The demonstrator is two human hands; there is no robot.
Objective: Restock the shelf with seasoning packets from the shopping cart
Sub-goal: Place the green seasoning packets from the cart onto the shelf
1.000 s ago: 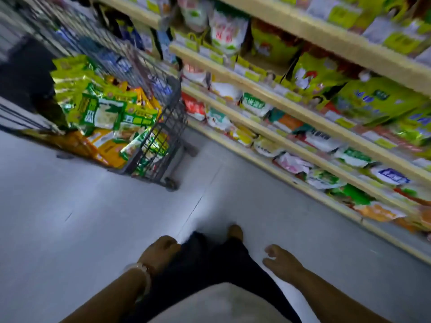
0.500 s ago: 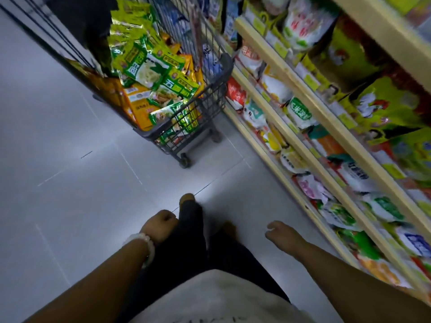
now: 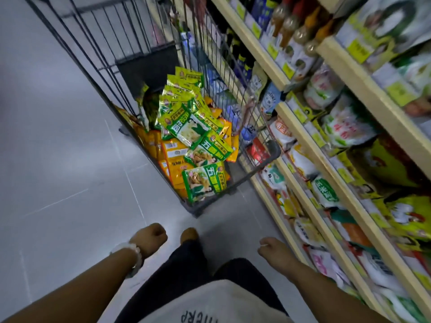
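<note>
Floor tiles (image 3: 58,159), grey and bare, fill the left of the view. Next comes the left hand (image 3: 149,237), hanging at the person's side with a pale bracelet (image 3: 130,251) on the wrist; its fingers are curled in toward the palm and grip nothing. Ahead of it, the wire shopping cart (image 3: 268,157) stands on the floor just beside the shelf, and its basket holds a loose heap of seasoning packets (image 3: 193,129): green-and-yellow ones lie on top, with orange packets (image 3: 173,159) under and beside them. The pile looks large, so by my reading most of the restocking is left to do. Further right, the right hand (image 3: 274,249) hangs low near the shelf's bottom edge, fingers loosely bent and apart, holding nothing. On the far right, the shelf (image 3: 303,141) runs in wooden tiers, with bottles on the upper level and bagged goods below; most of it looks full already, though blur hides any gaps. With neither hand carrying a packet, the step in hand seems to be reaching the cart for the next one.
</note>
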